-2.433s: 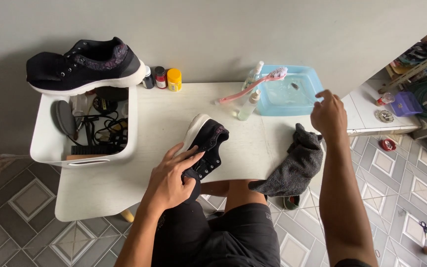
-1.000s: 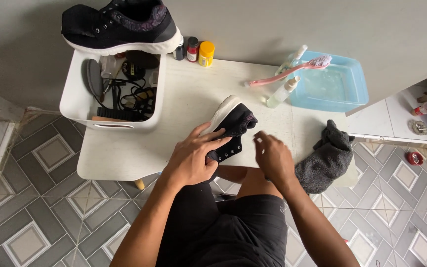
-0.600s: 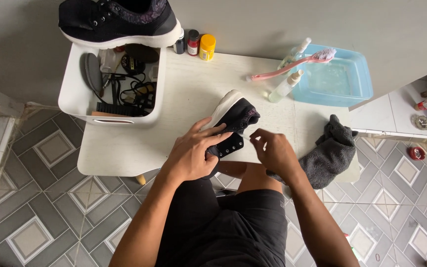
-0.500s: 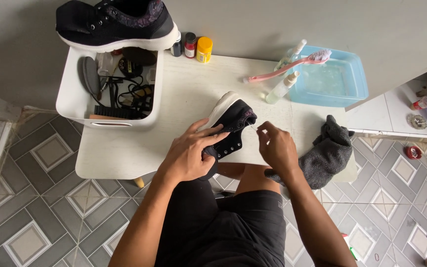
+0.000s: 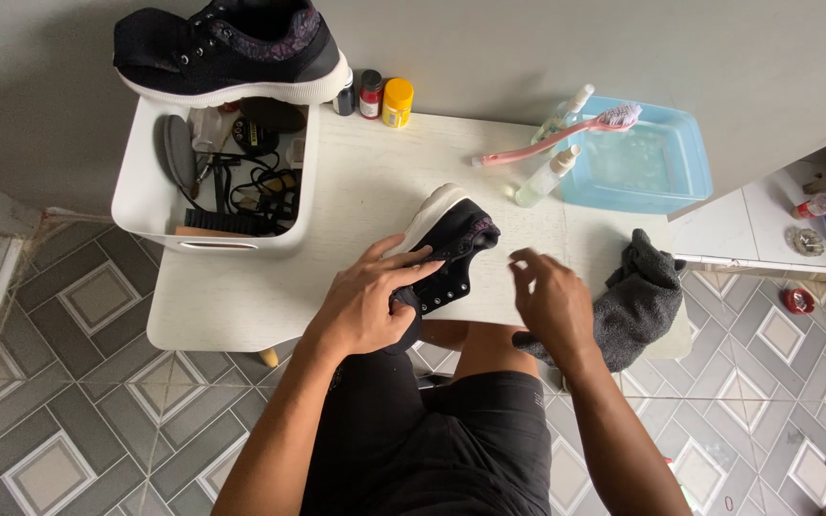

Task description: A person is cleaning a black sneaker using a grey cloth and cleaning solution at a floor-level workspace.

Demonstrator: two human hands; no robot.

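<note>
My left hand (image 5: 372, 301) grips a black sneaker with a white sole (image 5: 448, 239), tilted on its side at the front edge of the white table (image 5: 356, 205). My right hand (image 5: 552, 301) hovers just right of the shoe, fingers loosely apart, holding nothing I can see. A dark grey cloth (image 5: 638, 296) lies at the table's front right, beside my right hand. The matching black sneaker (image 5: 231, 48) rests on top of the white bin (image 5: 141, 205) at the back left.
The white bin holds brushes, cables and small tools. Three small bottles (image 5: 375, 96) stand by the wall. A pink toothbrush (image 5: 566, 134) lies across a blue basin of water (image 5: 638, 162), with two spray bottles (image 5: 552, 167) beside it. Tiled floor surrounds the table.
My right hand came back from the basin area to the shoe, then drew slightly right of it. The left hand kept its grip on the sneaker.
</note>
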